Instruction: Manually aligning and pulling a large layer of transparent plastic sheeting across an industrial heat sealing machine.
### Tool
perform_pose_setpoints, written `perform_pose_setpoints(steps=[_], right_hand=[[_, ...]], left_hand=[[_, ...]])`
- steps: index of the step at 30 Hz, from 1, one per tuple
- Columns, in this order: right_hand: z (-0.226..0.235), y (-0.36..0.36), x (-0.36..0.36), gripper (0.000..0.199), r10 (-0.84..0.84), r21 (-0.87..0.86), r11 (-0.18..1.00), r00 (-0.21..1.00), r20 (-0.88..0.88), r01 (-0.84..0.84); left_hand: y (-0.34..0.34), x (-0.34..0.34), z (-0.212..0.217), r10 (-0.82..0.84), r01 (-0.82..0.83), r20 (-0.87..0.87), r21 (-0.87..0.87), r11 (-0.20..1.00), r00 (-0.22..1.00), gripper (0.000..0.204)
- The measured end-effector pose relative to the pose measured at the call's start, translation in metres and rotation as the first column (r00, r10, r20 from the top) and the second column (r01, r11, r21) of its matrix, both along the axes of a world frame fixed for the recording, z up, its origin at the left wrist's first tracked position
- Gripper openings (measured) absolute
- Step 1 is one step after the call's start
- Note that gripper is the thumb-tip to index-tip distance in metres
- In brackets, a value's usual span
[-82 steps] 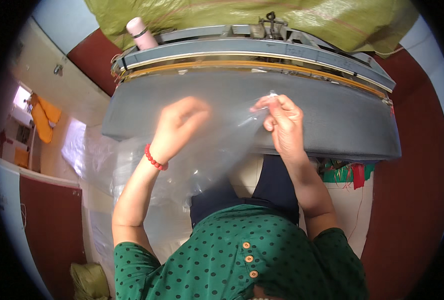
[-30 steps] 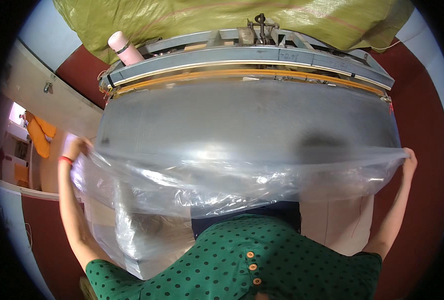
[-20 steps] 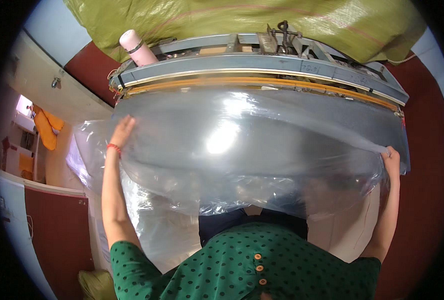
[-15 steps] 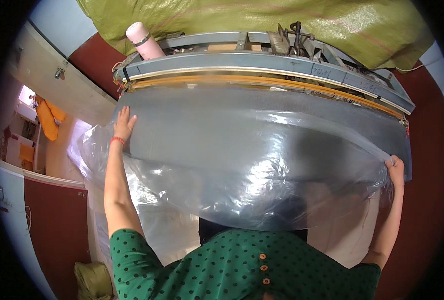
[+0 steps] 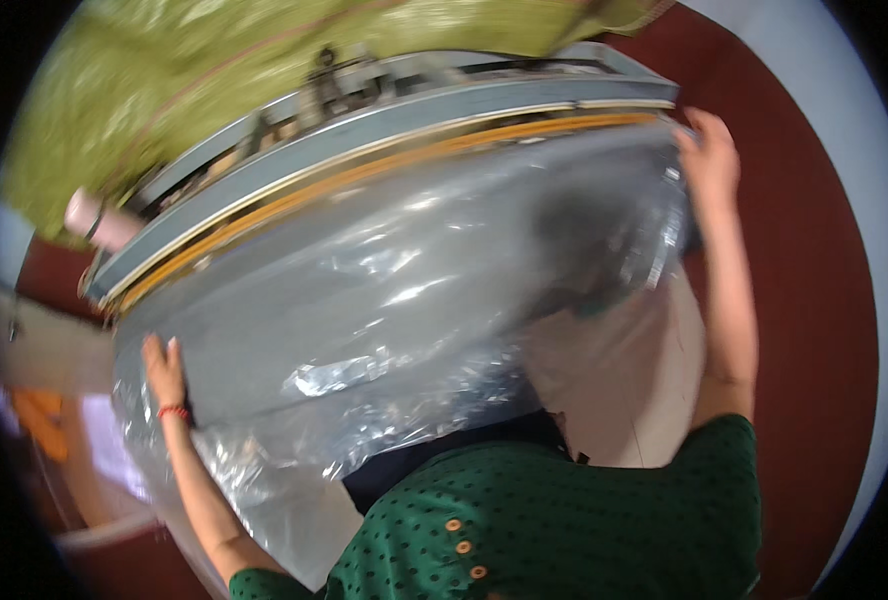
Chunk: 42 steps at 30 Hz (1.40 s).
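A large clear plastic sheet point(image 5: 444, 290) lies across a long grey work surface point(image 5: 234, 285), wrinkled and shining, its near edge hanging toward my body. My left hand point(image 5: 166, 375), with a red bracelet at the wrist, rests flat on the sheet near the surface's left end, fingers stretched out. At the far right corner, my right hand point(image 5: 712, 160) has its fingers bent around the sheet's edge, close to the end of the metal frame. Some motion blur softens the fingertips there.
Behind the surface runs a long grey metal frame point(image 5: 394, 122) with an orange strip point(image 5: 404, 158) along its front. A pink bottle point(image 5: 104, 220) stands at its left end. Green-yellow woven sheeting point(image 5: 224, 60) covers the back. A dark red wall panel point(image 5: 804, 300) is on the right.
My right hand has moved far up to the frame's right end, drawing the sheet's edge along. My left hand stays on the sheet's left part. The whole view has turned and shifted.
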State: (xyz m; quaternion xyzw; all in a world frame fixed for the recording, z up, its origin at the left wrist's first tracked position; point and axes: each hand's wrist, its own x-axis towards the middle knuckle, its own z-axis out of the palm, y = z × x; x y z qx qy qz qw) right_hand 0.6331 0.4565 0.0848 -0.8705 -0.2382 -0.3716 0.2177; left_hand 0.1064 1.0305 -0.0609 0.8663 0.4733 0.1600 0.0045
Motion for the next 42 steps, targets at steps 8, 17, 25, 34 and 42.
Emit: perform_pose_setpoints(steps=[8,17,25,34,42], right_hand=[[-0.115,-0.031,0.009,0.042,-0.144,-0.478,0.879,0.952,-0.271,-0.003],[-0.138,-0.084,-0.004,0.063,-0.207,-0.423,0.906,0.874,-0.44,0.001],[-0.113,-0.029,-0.001,0.053,-0.063,-0.397,0.918,0.992,-0.107,0.015],[-0.09,0.081,-0.023,0.047,0.243,-0.384,0.869,0.945,-0.219,-0.313],[-0.061,0.331,-0.231,0.056,0.838,-0.271,0.199,0.307,-0.451,-0.942]], left_hand=[[0.088,-0.066,-0.029,0.047,-0.041,-0.154,0.039,0.998,0.987,0.054],[0.169,-0.139,-0.038,-0.01,0.011,-0.14,0.006,1.0,0.99,0.054],[0.138,-0.106,-0.001,0.194,-0.154,0.189,-0.209,0.966,0.963,0.057],[-0.031,-0.154,0.041,0.029,-0.073,0.702,0.034,0.997,0.712,0.04],[-0.189,-0.228,-0.046,0.303,-0.292,0.796,-0.166,0.942,0.525,0.033]])
